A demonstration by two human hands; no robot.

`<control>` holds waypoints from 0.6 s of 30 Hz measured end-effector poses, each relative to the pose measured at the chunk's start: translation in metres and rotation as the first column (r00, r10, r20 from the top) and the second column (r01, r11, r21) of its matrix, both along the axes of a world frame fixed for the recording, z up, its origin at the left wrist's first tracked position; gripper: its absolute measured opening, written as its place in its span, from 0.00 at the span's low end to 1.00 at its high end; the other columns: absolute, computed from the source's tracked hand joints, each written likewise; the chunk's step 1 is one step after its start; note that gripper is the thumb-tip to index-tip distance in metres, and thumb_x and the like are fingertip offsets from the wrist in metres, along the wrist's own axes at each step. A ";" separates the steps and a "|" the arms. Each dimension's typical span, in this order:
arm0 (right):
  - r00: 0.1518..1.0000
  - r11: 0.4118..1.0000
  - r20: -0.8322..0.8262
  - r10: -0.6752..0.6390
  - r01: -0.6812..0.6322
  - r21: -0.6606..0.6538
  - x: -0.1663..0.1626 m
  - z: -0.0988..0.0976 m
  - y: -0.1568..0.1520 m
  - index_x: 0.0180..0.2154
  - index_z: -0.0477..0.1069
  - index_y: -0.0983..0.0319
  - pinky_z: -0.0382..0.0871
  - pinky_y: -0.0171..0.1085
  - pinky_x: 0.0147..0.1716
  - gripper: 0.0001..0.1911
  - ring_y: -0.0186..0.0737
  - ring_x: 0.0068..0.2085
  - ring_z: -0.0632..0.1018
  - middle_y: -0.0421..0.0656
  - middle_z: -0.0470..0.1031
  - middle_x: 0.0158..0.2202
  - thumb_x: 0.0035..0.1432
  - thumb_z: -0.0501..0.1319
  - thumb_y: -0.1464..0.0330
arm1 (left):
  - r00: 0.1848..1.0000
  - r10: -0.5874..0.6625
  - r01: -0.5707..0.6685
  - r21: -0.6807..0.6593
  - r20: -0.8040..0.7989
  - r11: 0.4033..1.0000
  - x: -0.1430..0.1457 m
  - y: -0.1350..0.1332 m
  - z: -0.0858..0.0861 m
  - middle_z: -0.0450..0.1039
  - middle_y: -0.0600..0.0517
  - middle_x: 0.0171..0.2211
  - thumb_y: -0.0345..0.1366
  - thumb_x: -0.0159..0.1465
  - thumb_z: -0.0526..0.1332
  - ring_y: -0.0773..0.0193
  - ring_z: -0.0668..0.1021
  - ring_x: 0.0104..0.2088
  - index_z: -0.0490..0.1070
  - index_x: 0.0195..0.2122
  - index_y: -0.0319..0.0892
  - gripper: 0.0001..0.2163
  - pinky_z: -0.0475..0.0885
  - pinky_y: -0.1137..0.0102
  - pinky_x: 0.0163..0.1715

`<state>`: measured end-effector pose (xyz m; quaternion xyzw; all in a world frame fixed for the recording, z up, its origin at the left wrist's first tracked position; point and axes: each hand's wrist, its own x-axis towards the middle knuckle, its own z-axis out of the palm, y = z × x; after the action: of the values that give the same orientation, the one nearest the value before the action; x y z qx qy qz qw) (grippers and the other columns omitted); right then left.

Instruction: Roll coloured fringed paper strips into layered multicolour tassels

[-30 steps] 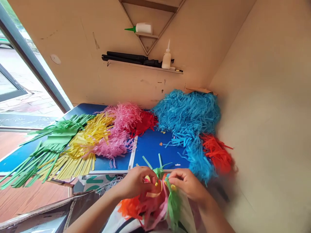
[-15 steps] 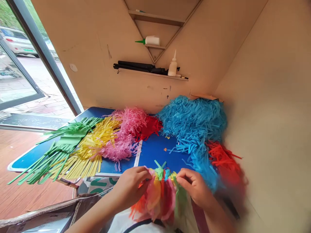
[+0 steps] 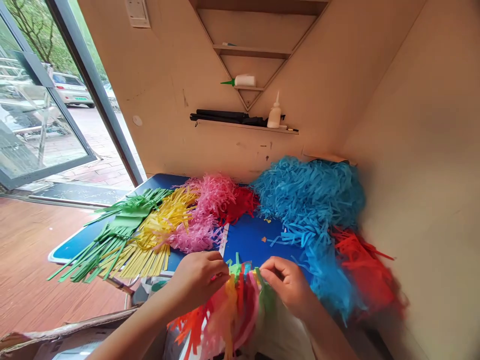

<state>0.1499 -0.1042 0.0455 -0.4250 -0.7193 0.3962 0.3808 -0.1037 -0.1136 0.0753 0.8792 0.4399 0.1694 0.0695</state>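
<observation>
Between my hands, at the near edge of the table, hangs a multicoloured bundle of fringed paper streamers (image 3: pixel 240 300) in red, yellow, pink and green. My left hand (image 3: pixel 204 272) is closed at the bundle's upper left, pinching it with fingertips partly hidden. At the upper right my right hand (image 3: pixel 287 282) pinches the green streamers between thumb and index finger. The bundle's gathered top shows short green, blue and yellow ends, and its strips hang down over my lap. Just beyond my hands lies a heap of blue paper fringe (image 3: pixel 309 200).
On the blue table (image 3: pixel 243 235) lie green fringe (image 3: pixel 129 217), yellow fringe (image 3: pixel 167 220), pink fringe (image 3: pixel 210 200) and red fringe (image 3: pixel 363 257). A wall shelf (image 3: pixel 243 125) holds a glue bottle (image 3: pixel 275 116). A cardboard box (image 3: pixel 71 327) stands at lower left, with a glass door (image 3: pixel 41 120) beyond.
The camera view has shifted, so the table and wall sit lower and further right. Both hands still pinch the streamer bundle, whose loose strips have swung to the left.
</observation>
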 end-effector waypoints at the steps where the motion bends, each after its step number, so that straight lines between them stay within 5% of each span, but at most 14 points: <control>1: 1.000 1.000 0.016 0.005 -0.005 0.017 -0.003 0.002 0.000 0.29 0.73 0.62 0.62 0.33 0.30 0.13 0.35 0.29 0.71 0.39 0.72 0.27 0.63 0.58 0.63 | 0.999 0.030 -0.030 -0.002 -0.031 1.000 -0.001 0.000 -0.003 0.76 0.52 0.30 0.36 0.67 0.56 0.64 0.77 0.29 0.76 0.31 0.45 0.10 0.65 0.71 0.28; 3: 0.998 0.998 0.057 0.022 -0.026 0.063 -0.008 0.006 0.000 0.29 0.73 0.61 0.63 0.32 0.31 0.12 0.35 0.30 0.72 0.39 0.73 0.27 0.63 0.58 0.65 | 0.994 0.085 -0.087 -0.023 -0.067 0.996 -0.005 -0.002 -0.004 0.78 0.51 0.35 0.37 0.65 0.58 0.61 0.79 0.33 0.76 0.39 0.46 0.07 0.68 0.70 0.31; 6: 0.991 0.984 0.131 0.038 -0.060 0.167 -0.010 0.013 0.003 0.28 0.73 0.61 0.63 0.33 0.33 0.11 0.35 0.32 0.74 0.40 0.75 0.28 0.63 0.57 0.69 | 0.986 0.135 -0.143 -0.079 -0.094 0.987 -0.023 -0.005 0.004 0.78 0.48 0.45 0.42 0.63 0.61 0.56 0.81 0.40 0.71 0.55 0.49 0.18 0.72 0.67 0.37; 12: 0.991 0.970 0.137 0.000 -0.033 0.242 -0.004 0.027 0.009 0.31 0.76 0.60 0.62 0.33 0.29 0.09 0.35 0.30 0.74 0.40 0.75 0.28 0.62 0.59 0.67 | 0.969 0.240 -0.246 -0.139 -0.058 0.959 -0.063 -0.006 0.029 0.79 0.51 0.43 0.47 0.64 0.62 0.56 0.80 0.41 0.73 0.54 0.54 0.18 0.72 0.66 0.40; 16: 0.987 0.958 0.087 0.138 -0.155 0.241 -0.024 0.034 0.010 0.31 0.77 0.60 0.62 0.32 0.30 0.08 0.34 0.30 0.73 0.39 0.75 0.28 0.60 0.60 0.69 | 0.980 0.167 -0.163 -0.046 0.107 0.986 -0.027 -0.007 0.025 0.76 0.50 0.42 0.49 0.62 0.64 0.60 0.79 0.38 0.74 0.54 0.55 0.19 0.70 0.68 0.38; 18: 0.983 0.951 0.055 0.175 -0.184 0.249 -0.035 0.037 0.009 0.31 0.77 0.60 0.62 0.32 0.30 0.08 0.34 0.30 0.73 0.39 0.75 0.28 0.61 0.60 0.69 | 0.980 0.104 -0.105 -0.002 0.170 0.994 -0.003 -0.005 0.016 0.75 0.51 0.37 0.46 0.61 0.66 0.63 0.77 0.34 0.79 0.45 0.53 0.13 0.68 0.71 0.33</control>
<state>0.1154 -0.0955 0.0825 -0.3122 -0.8057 0.3271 0.3825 -0.1067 -0.1187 0.0910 0.8375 0.4773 0.2488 0.0945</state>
